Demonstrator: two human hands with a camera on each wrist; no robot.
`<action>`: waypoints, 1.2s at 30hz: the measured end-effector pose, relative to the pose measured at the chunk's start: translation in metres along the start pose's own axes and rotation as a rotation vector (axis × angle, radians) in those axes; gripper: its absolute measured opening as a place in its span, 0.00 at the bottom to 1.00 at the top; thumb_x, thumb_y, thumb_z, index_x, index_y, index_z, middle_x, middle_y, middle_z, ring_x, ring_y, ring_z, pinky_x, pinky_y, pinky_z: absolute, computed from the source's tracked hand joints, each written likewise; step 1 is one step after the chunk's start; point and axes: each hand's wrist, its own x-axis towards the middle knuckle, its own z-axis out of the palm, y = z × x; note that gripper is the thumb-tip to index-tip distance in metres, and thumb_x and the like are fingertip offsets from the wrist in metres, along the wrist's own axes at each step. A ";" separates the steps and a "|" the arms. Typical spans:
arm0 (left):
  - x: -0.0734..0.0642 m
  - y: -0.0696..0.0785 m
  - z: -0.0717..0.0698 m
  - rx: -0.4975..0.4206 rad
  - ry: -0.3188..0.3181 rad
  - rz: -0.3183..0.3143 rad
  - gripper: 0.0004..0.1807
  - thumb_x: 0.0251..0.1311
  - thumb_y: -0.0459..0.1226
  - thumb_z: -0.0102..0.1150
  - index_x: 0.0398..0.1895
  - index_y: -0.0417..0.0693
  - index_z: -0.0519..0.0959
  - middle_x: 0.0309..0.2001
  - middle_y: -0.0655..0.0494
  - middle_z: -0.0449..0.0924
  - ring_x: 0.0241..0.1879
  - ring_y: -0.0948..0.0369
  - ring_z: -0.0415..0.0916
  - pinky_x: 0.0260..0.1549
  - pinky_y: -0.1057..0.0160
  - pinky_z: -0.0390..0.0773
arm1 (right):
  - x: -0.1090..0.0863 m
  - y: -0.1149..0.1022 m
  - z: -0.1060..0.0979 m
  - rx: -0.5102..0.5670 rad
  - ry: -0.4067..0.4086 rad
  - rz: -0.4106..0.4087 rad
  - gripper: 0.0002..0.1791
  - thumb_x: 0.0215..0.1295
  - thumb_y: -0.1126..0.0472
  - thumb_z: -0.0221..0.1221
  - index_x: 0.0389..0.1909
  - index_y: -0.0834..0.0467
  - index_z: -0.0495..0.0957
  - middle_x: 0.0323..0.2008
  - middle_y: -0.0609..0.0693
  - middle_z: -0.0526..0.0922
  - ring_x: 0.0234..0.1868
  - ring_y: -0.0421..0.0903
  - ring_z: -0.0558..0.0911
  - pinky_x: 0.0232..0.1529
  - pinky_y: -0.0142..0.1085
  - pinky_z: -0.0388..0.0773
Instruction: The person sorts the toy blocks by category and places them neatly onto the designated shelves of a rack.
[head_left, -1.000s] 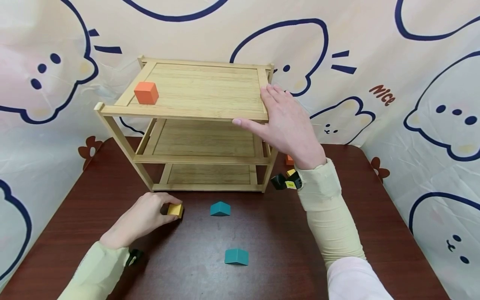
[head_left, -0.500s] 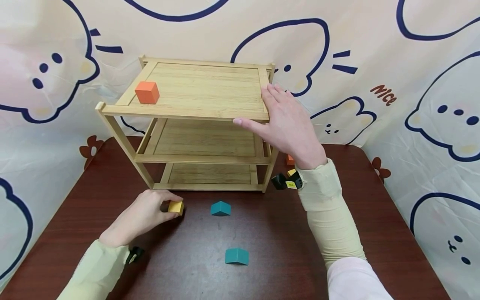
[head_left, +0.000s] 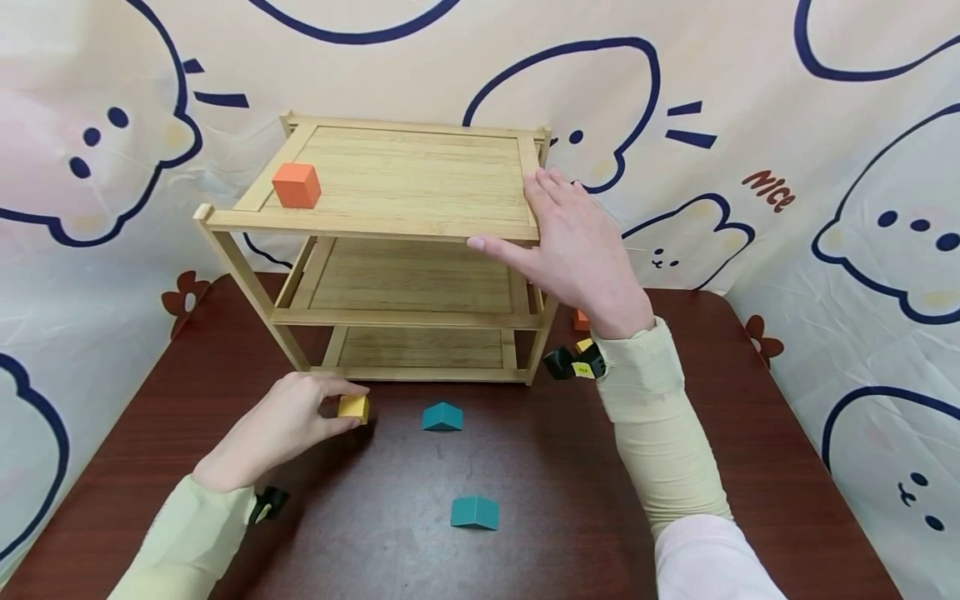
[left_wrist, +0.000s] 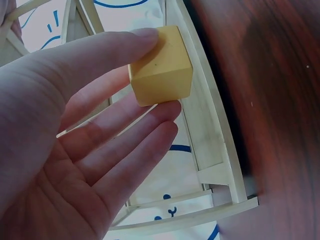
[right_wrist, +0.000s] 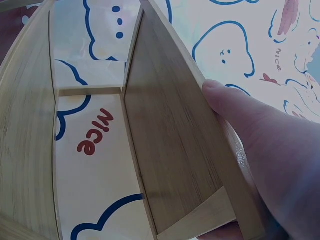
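A yellow cube is pinched between the thumb and fingertips of my left hand, low in front of the rack's left side. The left wrist view shows the cube under the thumb, with the lower fingers stretched out. My right hand rests on the top right corner of a three-tier wooden rack, its fingers straight along the side rail. Its thumb lies against the front edge. On the top shelf's front left corner sits an orange cube.
Two teal triangular blocks lie on the dark wood table before the rack. Partly hidden by the right wrist are an orange block and a yellow block. A patterned cloth hangs behind.
My left hand has risen slightly with the yellow cube, moving a little toward the rack. The right hand keeps its place on the rack's corner.
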 end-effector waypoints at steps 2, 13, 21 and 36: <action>0.000 0.000 -0.001 -0.001 -0.003 0.003 0.17 0.55 0.36 0.76 0.48 0.43 0.88 0.45 0.51 0.87 0.48 0.51 0.84 0.44 0.49 0.83 | 0.000 0.000 0.000 0.000 0.002 -0.001 0.62 0.59 0.16 0.44 0.80 0.59 0.53 0.79 0.56 0.54 0.79 0.51 0.51 0.77 0.43 0.47; 0.004 0.001 -0.004 -0.017 0.002 0.004 0.17 0.55 0.34 0.76 0.49 0.43 0.88 0.45 0.54 0.87 0.47 0.54 0.84 0.46 0.49 0.83 | 0.000 0.001 -0.002 0.003 0.001 0.000 0.62 0.59 0.16 0.44 0.80 0.59 0.53 0.79 0.55 0.53 0.79 0.51 0.51 0.77 0.42 0.46; 0.008 0.009 -0.012 0.021 0.057 0.057 0.18 0.54 0.36 0.78 0.48 0.43 0.88 0.43 0.54 0.87 0.44 0.55 0.85 0.43 0.51 0.84 | 0.000 0.000 -0.002 0.009 0.003 0.001 0.62 0.59 0.16 0.44 0.80 0.59 0.53 0.79 0.55 0.53 0.79 0.50 0.51 0.77 0.43 0.47; 0.012 0.030 -0.036 0.069 0.114 0.116 0.18 0.53 0.35 0.78 0.49 0.45 0.88 0.43 0.55 0.87 0.42 0.57 0.85 0.39 0.53 0.84 | 0.000 0.000 -0.001 0.016 -0.011 0.015 0.63 0.58 0.15 0.44 0.81 0.58 0.51 0.80 0.55 0.52 0.79 0.51 0.52 0.76 0.44 0.48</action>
